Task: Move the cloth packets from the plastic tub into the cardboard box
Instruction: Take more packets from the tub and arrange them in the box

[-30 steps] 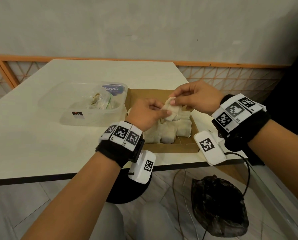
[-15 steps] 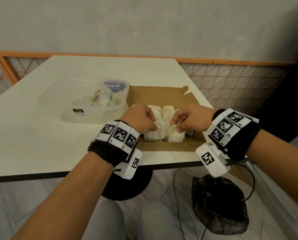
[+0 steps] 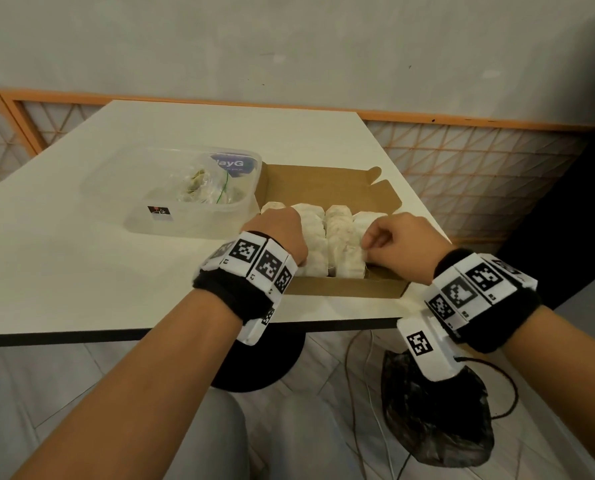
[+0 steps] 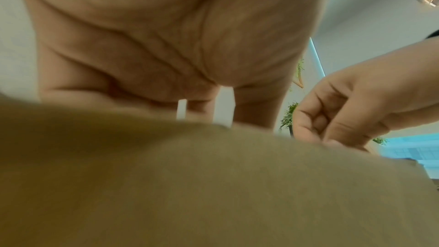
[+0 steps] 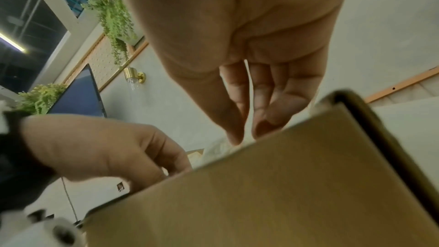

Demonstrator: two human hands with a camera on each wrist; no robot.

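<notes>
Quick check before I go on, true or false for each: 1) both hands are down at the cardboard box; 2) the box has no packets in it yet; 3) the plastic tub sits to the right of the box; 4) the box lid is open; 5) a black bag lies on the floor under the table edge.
1) True: the left hand and right hand are at the cardboard box.
2) False: rows of cloth packets already lie in it.
3) False: the plastic tub sits to the box's left.
4) True: the box lid is folded back.
5) True: the black bag is on the floor.
</notes>
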